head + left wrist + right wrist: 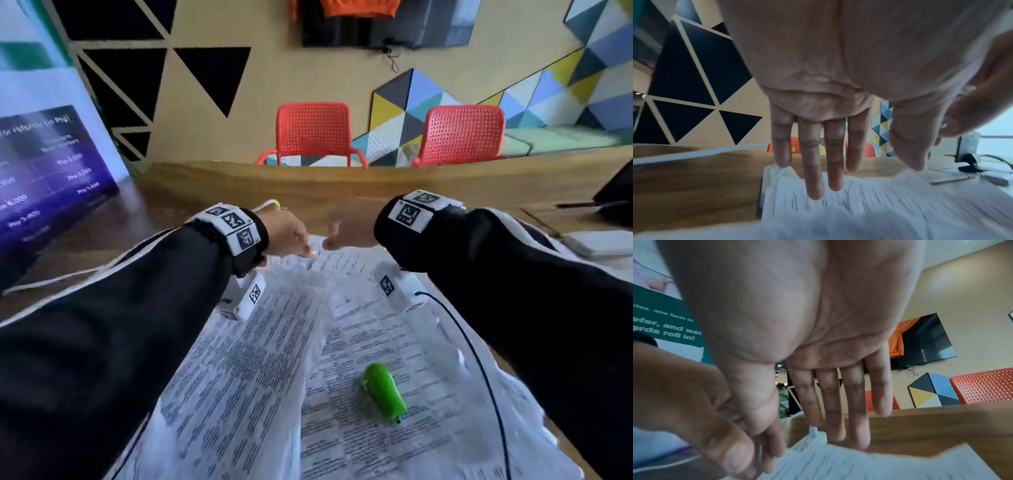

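Observation:
A spread stack of printed papers (359,342) lies on the wooden table (239,185) in front of me. A small green stapler-like object (385,394) rests on the sheets near me. Both hands reach to the stack's far edge and nearly meet there. My left hand (301,245) has straight fingers whose tips touch the papers (879,203); in the left wrist view this left hand (859,170) holds nothing. My right hand (334,240) hovers with fingers straight just past the far edge of the papers (859,464); in the right wrist view the right hand (809,418) is empty too.
Two red chairs (313,133) (462,133) stand behind the table. A purple banner (51,164) leans at the left, with a white cable (51,279) running along the table. A white pad (603,241) and a dark device (616,198) sit at the right. A thin black cable (479,359) crosses the papers.

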The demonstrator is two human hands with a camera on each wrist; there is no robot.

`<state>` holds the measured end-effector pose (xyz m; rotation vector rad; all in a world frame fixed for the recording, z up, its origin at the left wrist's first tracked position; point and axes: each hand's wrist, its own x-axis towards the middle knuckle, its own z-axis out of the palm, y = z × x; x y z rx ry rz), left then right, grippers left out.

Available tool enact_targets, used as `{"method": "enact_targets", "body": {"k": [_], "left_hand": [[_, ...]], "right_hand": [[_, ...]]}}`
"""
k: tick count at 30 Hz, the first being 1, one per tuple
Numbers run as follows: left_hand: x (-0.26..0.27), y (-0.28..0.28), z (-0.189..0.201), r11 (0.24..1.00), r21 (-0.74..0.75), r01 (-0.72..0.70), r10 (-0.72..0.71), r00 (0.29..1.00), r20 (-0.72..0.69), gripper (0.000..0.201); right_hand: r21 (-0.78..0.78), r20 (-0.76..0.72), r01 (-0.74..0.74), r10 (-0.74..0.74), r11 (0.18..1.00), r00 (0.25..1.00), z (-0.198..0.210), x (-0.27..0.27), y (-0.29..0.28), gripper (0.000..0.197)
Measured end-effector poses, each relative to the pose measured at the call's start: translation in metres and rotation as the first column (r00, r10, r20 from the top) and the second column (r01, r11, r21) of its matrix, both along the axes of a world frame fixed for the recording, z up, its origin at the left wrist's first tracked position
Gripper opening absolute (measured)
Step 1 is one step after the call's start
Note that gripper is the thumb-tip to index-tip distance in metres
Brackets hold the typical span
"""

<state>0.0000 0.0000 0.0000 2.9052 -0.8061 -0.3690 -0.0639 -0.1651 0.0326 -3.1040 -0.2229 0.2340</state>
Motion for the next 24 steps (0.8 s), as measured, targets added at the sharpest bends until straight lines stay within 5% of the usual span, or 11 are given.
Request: {"method": "enact_targets", "body": {"k": [4,9,16,20,24], "left_hand": [[-0.045,0.007,-0.034,0.995,0.069,0.077,-0.077,0.997,-0.005,0.03],[-0.104,0.023,-0.043,0.997,0.081,-0.003,0.001,1.0,0.022,0.054],[-0.167,0.021,-0.058,0.974,0.205,-0.095,0.079,0.993,0.083,0.099],[-0.173,0.02,-0.06,0.98,0.139,-0.14,0.126,0.987,0.101,0.051],[-0.17,0.024,-0.061,0.981,0.083,-0.177,0.163,0.975,0.153,0.032]], "right_hand": [[0.024,-0.093,-0.011,0.013,1.0,0.996,-0.028,-0.058,0.007,0.05],[-0.166,-0.261,0.0,-0.044,0.986,0.964,-0.049,-0.123,0.017,0.073],[-0.111,-0.279,0.101,-0.129,0.989,0.952,-0.063,-0.158,0.032,0.03],[0.02,-0.216,0.14,-0.133,0.99,0.967,-0.064,-0.158,0.043,0.028],[0.046,-0.135,0.112,-0.105,0.993,0.985,-0.065,-0.152,0.053,0.034]]}}
